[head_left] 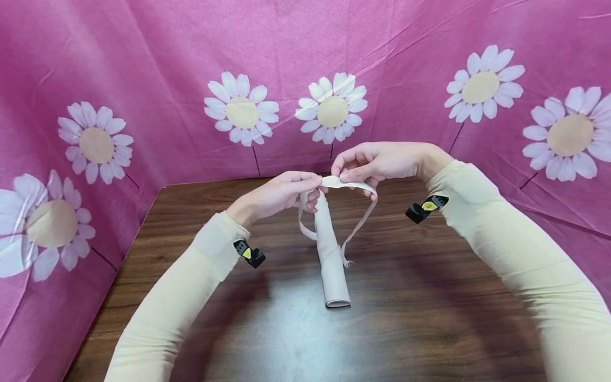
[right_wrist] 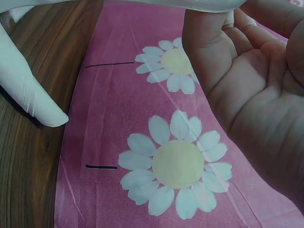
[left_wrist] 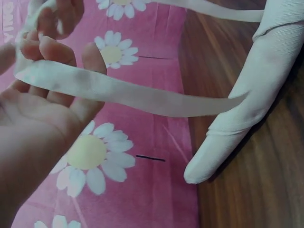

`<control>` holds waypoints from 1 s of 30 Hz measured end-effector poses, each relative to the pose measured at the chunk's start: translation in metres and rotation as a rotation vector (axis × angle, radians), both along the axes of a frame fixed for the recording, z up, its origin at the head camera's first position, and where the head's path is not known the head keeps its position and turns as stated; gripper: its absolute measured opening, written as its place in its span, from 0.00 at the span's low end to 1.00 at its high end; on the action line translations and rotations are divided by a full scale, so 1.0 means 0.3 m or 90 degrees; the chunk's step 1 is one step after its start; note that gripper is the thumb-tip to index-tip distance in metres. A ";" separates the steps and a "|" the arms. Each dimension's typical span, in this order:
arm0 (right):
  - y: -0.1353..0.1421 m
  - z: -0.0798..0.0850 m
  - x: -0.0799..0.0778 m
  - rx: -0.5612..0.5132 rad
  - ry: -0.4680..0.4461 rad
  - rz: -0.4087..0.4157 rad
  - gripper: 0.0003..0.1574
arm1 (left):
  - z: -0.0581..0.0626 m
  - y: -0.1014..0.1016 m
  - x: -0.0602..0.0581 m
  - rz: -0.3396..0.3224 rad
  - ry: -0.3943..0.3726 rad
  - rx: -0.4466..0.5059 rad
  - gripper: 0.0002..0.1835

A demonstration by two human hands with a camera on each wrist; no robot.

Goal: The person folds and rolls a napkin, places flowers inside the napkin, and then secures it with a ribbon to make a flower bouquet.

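A pink flowered curtain (head_left: 167, 127) hangs behind a wooden table (head_left: 429, 323), where a pale cloth roll (head_left: 335, 276) lies. Above it, the left hand (head_left: 286, 191) and right hand (head_left: 384, 162), fingers curled nearly closed, pinch its strap (left_wrist: 142, 98). Pale curtain letters (left_wrist: 8, 23) read "YING".

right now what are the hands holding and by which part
Left hand and right hand hold the fabric strap by its raised stretch above the rolled cloth.

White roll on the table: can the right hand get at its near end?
Probably yes: nothing covers that end of the white roll, though the right hand, pinching the strap, may need to let go first.
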State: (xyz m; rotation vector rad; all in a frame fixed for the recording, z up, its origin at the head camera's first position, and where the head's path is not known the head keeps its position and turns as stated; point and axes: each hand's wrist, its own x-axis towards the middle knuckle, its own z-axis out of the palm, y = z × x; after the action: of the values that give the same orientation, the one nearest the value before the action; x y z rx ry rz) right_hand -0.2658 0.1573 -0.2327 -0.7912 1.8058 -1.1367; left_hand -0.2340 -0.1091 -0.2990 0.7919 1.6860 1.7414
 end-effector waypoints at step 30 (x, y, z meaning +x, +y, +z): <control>0.136 -0.053 -0.079 0.022 0.025 -0.068 0.09 | 0.095 -0.114 -0.070 0.172 0.164 -0.118 0.06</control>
State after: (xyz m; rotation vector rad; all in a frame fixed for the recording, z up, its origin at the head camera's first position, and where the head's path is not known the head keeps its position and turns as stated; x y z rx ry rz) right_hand -0.2896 0.1981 -0.2486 -0.7072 1.9151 -1.1619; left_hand -0.2549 -0.1435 -0.2705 0.7573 2.1798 1.6783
